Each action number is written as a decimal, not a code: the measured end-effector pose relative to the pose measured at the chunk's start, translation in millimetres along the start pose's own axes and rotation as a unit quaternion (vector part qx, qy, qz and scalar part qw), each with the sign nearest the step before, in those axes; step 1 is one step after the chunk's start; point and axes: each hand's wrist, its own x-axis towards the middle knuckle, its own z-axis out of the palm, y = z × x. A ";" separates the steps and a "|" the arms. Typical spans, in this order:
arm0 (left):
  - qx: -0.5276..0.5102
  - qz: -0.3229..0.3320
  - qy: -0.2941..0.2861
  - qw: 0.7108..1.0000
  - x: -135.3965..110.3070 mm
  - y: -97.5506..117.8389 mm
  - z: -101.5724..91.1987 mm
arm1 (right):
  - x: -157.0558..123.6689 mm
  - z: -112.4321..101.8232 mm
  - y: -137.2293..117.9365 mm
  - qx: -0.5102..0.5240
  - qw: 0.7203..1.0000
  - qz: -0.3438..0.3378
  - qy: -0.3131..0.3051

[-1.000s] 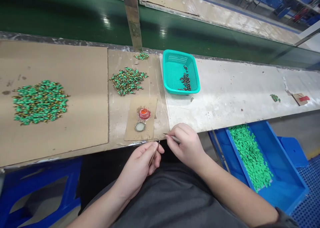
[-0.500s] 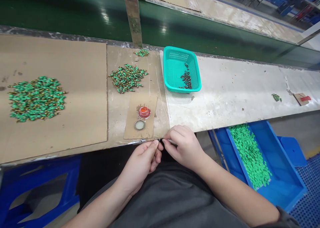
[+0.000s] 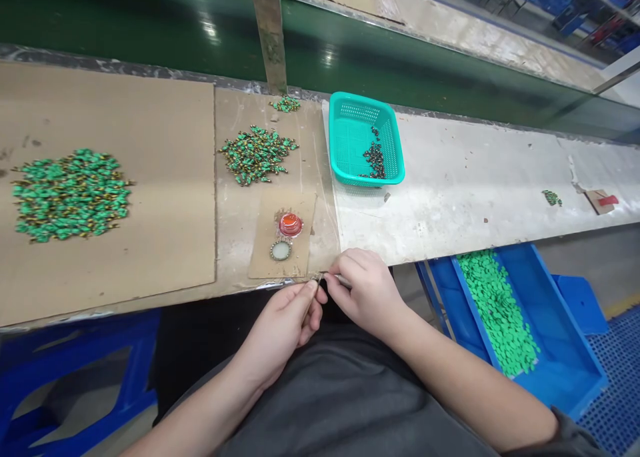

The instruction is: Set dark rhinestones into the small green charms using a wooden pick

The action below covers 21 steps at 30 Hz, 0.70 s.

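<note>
At the table's front edge my left hand [image 3: 293, 313] is closed in a pinch on a tiny dark piece [image 3: 319, 279], too small to make out fully. Close on its right, my right hand [image 3: 369, 289] grips a thin pen-like tool [image 3: 343, 281], its dark tip at the piece. Just beyond the hands, a cardboard pad [image 3: 263, 260] bears a cap of glossy red-orange paste [image 3: 291, 224] and a bottle cap with pale contents [image 3: 281, 249]. Behind the pad lies a heap of small green-and-gold pieces [image 3: 257, 155].
A larger heap of green-and-gold pieces [image 3: 73, 195] lies on a cardboard sheet [image 3: 170, 177] at left. A turquoise basket [image 3: 346, 143] holds small dark pieces. Below the table at right, a blue bin [image 3: 565, 350] contains green discs [image 3: 500, 317]. A blue stool [image 3: 135, 370] stands at lower left.
The tool's tip has shifted slightly up and left at the small piece, and the right fingers have tilted a little. My left hand keeps its pinch; the view has moved slightly.
</note>
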 end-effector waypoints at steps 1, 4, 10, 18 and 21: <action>0.000 0.000 -0.001 1.000 0.1 0.0 -0.2 | 0.2 0.5 0.0 -0.001 1.000 0.007 0.003; -0.001 0.000 -0.005 1.000 0.2 0.2 -1.0 | 0.2 0.5 -0.6 0.004 1.000 0.015 0.004; -0.004 0.001 -0.011 1.000 0.3 -0.3 -1.5 | -0.7 -0.3 -0.4 0.013 1.000 0.013 -0.002; -0.006 0.001 -0.013 1.000 -0.1 -2.9 -1.7 | -0.3 -0.5 -0.8 0.032 0.999 0.018 -0.009; -0.004 0.000 -0.013 1.000 0.4 -3.0 -2.0 | -0.2 0.9 -2.0 0.027 0.999 0.032 0.001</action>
